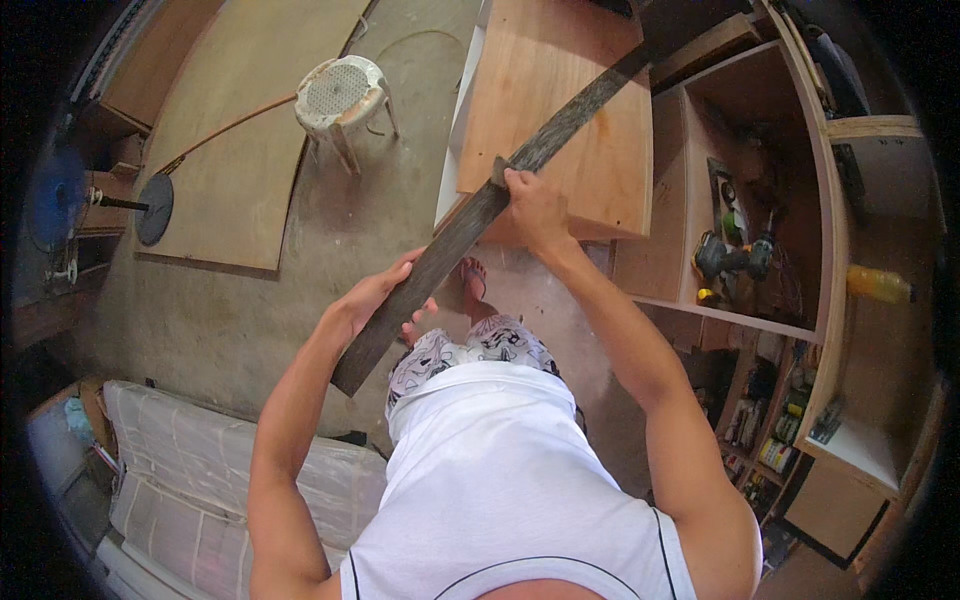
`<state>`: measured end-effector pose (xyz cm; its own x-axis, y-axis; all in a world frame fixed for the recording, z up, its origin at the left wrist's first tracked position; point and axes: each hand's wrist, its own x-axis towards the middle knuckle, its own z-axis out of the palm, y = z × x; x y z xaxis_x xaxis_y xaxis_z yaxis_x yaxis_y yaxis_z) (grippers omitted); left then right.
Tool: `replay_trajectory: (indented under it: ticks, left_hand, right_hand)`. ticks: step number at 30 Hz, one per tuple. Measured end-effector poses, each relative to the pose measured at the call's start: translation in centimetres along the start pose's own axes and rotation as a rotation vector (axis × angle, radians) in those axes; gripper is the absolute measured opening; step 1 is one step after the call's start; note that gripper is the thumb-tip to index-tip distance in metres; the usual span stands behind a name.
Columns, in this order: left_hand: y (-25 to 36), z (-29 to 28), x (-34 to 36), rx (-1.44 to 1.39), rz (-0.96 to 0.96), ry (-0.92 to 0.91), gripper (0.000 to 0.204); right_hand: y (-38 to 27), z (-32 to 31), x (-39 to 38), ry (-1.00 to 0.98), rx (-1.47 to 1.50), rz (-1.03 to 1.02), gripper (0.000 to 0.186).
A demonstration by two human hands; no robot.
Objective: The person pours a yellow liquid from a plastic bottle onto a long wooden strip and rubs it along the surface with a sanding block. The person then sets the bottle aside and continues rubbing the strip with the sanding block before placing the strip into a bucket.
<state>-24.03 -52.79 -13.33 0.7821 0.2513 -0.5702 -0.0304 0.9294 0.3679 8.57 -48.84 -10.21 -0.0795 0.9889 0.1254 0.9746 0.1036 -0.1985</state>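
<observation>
A long, narrow dark grey strip (455, 240), which looks like wood with a streaked surface, runs diagonally from near my waist to the far right. My left hand (372, 298) is closed round its near part, thumb along the left edge and fingertips showing past the right edge. Farther up, my right hand (538, 208) grips the strip from its right side, with the thumb at its upper face. By that thumb a small dark flat piece (498, 172) juts past the strip's left edge; its kind I cannot make out. The strip's far part passes over a light-brown wooden panel (590, 130).
A worn white stool (340, 92) stands on the concrete floor, near a large board (240, 150) and a standing fan (155, 210). To the right, an open wooden cabinet (690, 200) holds a cordless drill (735, 255). Plastic-wrapped pale slabs (200, 450) lie at the lower left.
</observation>
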Motion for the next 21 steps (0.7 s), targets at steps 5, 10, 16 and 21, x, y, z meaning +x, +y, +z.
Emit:
replay_trajectory:
  ticks: [5,10,16,21]
  left_hand:
    - [-0.2,0.1,0.3,0.016,0.018,0.021,0.056]
    - [-0.4,-0.2,0.5,0.054,0.052,0.033,0.056]
    - [3.0,2.9,2.6,0.234,0.124,-0.021,0.057]
    - [4.4,3.6,6.9,0.304,0.167,0.019,0.054]
  right_hand:
    - [-4.6,0.2,-3.6,-0.013,0.042,-0.025,0.034]
    - [-6.2,-4.8,-3.1,-0.058,0.221,0.046,0.036]
    - [3.1,-9.2,1.0,-0.114,0.359,0.337,0.03]
    - [5.4,-5.8,3.4,-0.025,0.184,0.142,0.026]
